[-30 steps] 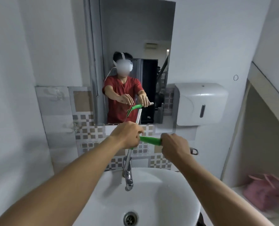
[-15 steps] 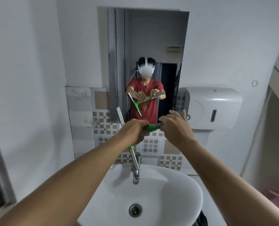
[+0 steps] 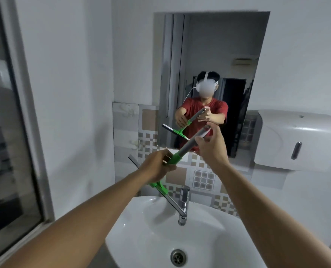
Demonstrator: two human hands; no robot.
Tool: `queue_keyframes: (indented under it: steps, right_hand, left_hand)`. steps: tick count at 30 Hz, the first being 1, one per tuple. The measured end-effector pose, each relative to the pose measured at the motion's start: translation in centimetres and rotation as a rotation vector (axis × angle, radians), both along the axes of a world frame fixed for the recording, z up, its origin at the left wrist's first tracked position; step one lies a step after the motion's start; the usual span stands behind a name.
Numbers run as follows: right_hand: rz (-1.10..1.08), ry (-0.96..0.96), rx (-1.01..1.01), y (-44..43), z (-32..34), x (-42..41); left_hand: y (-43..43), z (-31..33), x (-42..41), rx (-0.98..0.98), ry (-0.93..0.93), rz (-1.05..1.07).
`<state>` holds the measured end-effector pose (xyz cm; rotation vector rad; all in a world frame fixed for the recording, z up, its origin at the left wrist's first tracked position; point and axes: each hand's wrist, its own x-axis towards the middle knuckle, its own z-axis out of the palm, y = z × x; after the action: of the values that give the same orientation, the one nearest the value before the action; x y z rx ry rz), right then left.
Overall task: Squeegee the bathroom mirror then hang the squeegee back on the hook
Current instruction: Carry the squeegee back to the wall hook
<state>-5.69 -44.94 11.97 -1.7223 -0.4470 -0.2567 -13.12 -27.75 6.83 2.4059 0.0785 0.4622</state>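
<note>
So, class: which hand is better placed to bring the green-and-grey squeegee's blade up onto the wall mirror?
Probably left: the left hand grips the green-and-grey squeegee beside its blade, while the right hand only pinches the grey handle.

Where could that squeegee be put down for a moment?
Only the sink offers bare room: its white bowl between tap and drain. The rim looks narrow and curved. No shelf or counter shows; the dispenser top slopes. Both hands hold the squeegee.

Mirror above sink; tap at sink rear; dispenser right of mirror; window left.
</note>
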Motion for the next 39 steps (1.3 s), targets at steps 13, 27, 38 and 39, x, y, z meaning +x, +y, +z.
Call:
queue_keyframes:
  steps: [13, 27, 38, 39]
  right_hand:
    - [0.285, -0.108, -0.223, 17.2, 1.0, 5.8]
    - [0.361, -0.083, -0.229, 29.5, 1.4, 11.8]
    - [0.308, -0.139, -0.302, 33.0, -0.2, 14.8]
    - [0.308, -0.13, -0.303, 33.2, -0.6, 15.0]
  left_hand:
    - [13.2, 0.0, 4.4, -0.327, -0.128, 0.123]
    - [23.2, 0.3, 9.6, -0.502, -0.317, 0.189]
    - [25.4, -1.7, 14.1, -0.501, -0.435, 0.225]
    - [25.5, -2.0, 14.3, -0.491, -0.443, 0.232]
